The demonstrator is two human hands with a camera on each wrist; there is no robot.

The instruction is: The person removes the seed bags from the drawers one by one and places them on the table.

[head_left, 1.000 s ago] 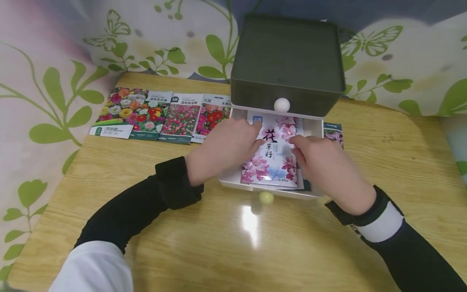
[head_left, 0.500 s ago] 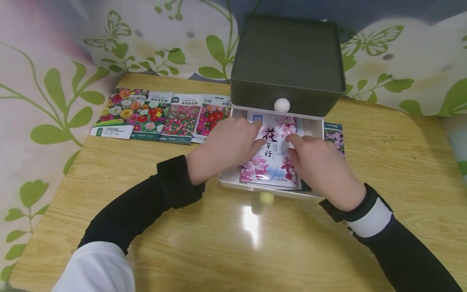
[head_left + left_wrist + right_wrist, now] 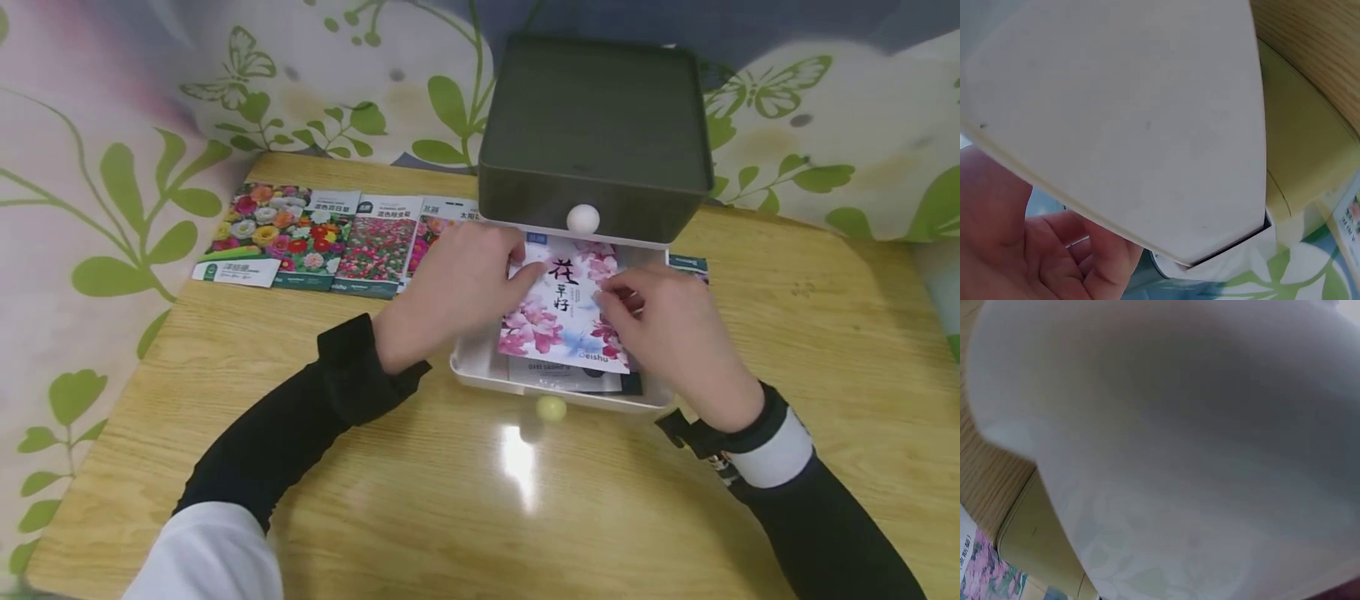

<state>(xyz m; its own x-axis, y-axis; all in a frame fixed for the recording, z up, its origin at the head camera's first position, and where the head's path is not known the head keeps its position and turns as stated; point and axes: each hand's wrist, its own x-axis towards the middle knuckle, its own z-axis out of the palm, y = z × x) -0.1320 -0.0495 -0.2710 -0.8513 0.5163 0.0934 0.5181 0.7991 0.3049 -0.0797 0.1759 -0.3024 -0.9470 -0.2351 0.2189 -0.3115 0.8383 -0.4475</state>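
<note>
Over the open drawer [image 3: 468, 368], both hands hold one flower packet [image 3: 558, 321] by its opposite sides. The left hand [image 3: 468, 271] grips the left edge near the top, with its thumb on the printed face and its index finger bent at the edge. The right hand [image 3: 671, 321] pinches the right edge between thumb and index finger. The left wrist view shows curled fingers partly hidden by a white panel; the right wrist view is mostly filled by a blurred pale surface.

The flower packet faces up, its lower edge short of the drawer front. Below that edge, a pale packet [image 3: 562, 377] lies in the drawer. A yellow knob [image 3: 551, 408] is fitted to the drawer front. Behind and above the drawer stands a dark box [image 3: 600, 108] with a white knob [image 3: 583, 220].

Left of the box, four seed packets [image 3: 315, 246] lie overlapping in a row on the wooden table [image 3: 375, 508]. Right of the drawer, another packet [image 3: 690, 267] shows partly past the right hand. A leaf-patterned backdrop [image 3: 360, 67] stands behind the table.
</note>
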